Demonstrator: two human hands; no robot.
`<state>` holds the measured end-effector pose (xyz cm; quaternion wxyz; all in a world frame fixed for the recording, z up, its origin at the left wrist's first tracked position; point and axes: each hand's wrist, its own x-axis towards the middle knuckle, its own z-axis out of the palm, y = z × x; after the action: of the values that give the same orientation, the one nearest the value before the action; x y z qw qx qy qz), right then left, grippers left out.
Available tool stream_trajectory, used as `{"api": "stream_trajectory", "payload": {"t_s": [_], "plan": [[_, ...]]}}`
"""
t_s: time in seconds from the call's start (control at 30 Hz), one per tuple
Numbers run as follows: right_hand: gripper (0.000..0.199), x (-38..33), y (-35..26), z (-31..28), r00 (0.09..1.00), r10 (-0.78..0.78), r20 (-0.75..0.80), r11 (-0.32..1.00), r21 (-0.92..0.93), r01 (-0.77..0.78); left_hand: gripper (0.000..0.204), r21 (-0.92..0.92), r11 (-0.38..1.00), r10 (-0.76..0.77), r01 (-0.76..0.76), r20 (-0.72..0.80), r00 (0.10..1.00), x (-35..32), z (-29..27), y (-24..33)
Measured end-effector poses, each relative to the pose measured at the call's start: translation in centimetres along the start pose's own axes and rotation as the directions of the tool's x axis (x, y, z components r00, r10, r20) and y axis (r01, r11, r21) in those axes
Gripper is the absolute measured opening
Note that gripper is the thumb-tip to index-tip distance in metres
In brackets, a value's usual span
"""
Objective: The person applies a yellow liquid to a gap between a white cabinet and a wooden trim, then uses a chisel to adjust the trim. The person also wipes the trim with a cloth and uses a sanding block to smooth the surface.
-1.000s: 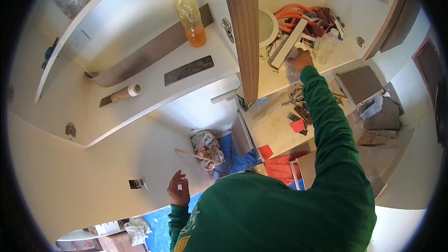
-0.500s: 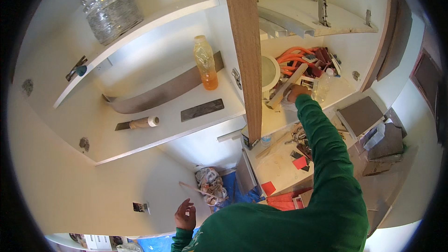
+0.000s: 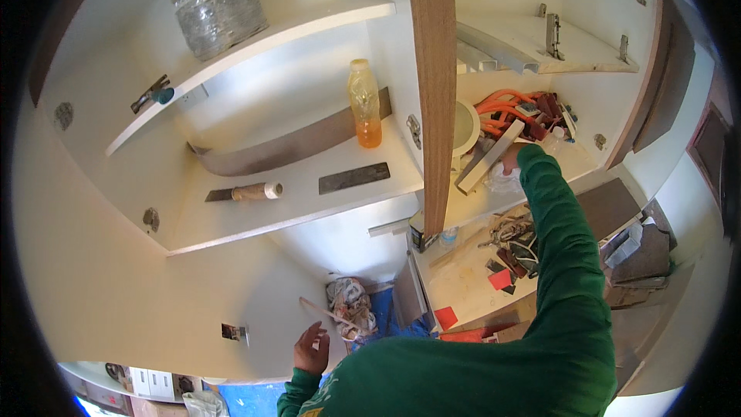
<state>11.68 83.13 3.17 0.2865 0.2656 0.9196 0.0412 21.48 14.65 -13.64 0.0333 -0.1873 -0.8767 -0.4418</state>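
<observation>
My right arm, in a green sleeve, stretches into the right cupboard. My right hand (image 3: pixel 511 157) is partly covered by the sleeve and its fingers are hidden. Just below it lies a crumpled clear plastic bag (image 3: pixel 505 181), which it seems to touch. A pale flat strip (image 3: pixel 491 157) leans at its left. Behind are an orange hose bundle (image 3: pixel 505 100) and a clear plastic bottle (image 3: pixel 554 139). My left hand (image 3: pixel 311 349) hangs in the air near the lower cupboard side, fingers loosely bent and apart, holding nothing.
A brown upright post (image 3: pixel 434 108) divides the cupboards. On the left shelf stand a bottle of orange liquid (image 3: pixel 367 112), a dark flat strip (image 3: pixel 353 178) and a wrapped roll (image 3: pixel 251 192). A hammer (image 3: pixel 150 95) rests on the upper shelf's edge. Assorted tools and scraps (image 3: pixel 515 243) cover a lower board.
The view has shifted, so the cupboards sit further right and slightly lower. My right hand remains in the right cupboard, near the plastic bag. My left hand has hardly moved.
</observation>
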Motion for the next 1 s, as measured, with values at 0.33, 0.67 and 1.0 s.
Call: {"api": "stream_trajectory", "payload": {"t_s": [0.33,0.67,1.0], "plan": [[0.059,-4.0,2.9,0.8,0.991,-0.029,-0.131,0.998,0.054,0.036,0.039,0.033,0.998,0.056,-0.06,0.132,0.99,2.3,0.9,1.9],[0.049,-14.9,-0.2,6.3,0.758,0.108,-0.643,-0.031,0.76,0.649,0.06,0.0,0.931,0.362,-0.365,0.144,0.921,9.1,1.9,12.0],[0.046,-24.5,-21.9,10.7,0.654,-0.289,-0.699,-0.376,0.711,0.594,0.052,0.274,0.638,0.546,-0.719,0.498,0.674,12.3,3.3,18.2]]}}
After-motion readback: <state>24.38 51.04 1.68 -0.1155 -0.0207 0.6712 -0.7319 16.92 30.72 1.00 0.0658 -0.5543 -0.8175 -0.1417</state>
